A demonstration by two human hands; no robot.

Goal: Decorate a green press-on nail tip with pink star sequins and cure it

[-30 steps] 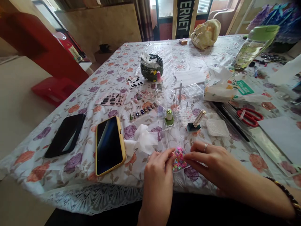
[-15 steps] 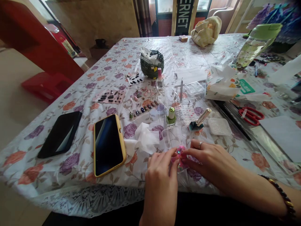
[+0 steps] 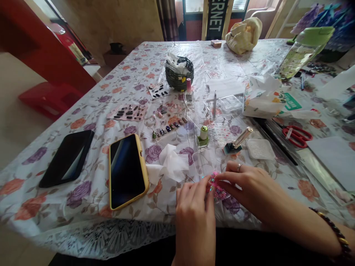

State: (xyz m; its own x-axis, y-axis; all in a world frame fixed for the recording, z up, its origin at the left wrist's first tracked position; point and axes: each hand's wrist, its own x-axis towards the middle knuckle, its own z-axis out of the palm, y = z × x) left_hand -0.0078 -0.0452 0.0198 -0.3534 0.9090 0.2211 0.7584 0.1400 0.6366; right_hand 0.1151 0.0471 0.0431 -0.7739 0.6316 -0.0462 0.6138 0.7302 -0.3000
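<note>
Pink glittery sequins point(image 3: 220, 193) lie in a small clear container near the table's front edge. My left hand point(image 3: 195, 205) is at the container's left side, with index finger and thumb curled at its edge. From the right, my right hand point(image 3: 248, 184), with a ring on one finger, has its fingertips pressed together in the sequins. Both hands' fingertips are partly hidden. Just beyond stands a clear lid point(image 3: 203, 162). A green nail polish bottle point(image 3: 203, 137) and a dark green one with a gold cap point(image 3: 237, 142) stand farther back.
Left of my hands lie crumpled tissue point(image 3: 173, 162), a yellow-cased phone point(image 3: 126, 171) and a black phone point(image 3: 68, 159). Behind are a row of decorated false nails point(image 3: 169, 128) and a wicker basket point(image 3: 177, 81). Red scissors point(image 3: 298, 136) and a tall bottle point(image 3: 294, 61) are right.
My left hand has shifted slightly right, and more of the pink sequins show between the hands. The right fingertips stay in the sequins. The view has turned a little.
</note>
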